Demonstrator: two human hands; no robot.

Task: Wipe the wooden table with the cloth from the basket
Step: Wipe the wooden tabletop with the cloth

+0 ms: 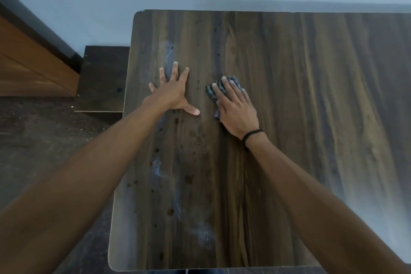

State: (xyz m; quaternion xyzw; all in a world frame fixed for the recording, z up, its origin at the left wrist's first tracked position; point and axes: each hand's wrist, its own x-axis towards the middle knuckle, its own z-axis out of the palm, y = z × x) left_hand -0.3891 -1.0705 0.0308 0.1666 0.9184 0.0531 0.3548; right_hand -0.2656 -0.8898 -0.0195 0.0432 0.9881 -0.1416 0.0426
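Left hand (pixel 173 93) flat on dark wooden table (pixel 289 95), fingers spread straight, holds nothing. Just right of it, right hand (pixel 235 109) presses straight fingers on crumpled grey striped cloth (pixel 214 91); cloth lies under palm, edges showing at fingertips and thumb side. Black wristband (pixel 251 137) on right wrist.

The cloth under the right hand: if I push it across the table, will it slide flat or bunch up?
Probably floppy: the cloth lies crumpled, folds poking out around the right hand, so it may bunch. It looks thin, likely light, and may need pressure to stay put. The wooden table looks smooth, so it should slide easily.
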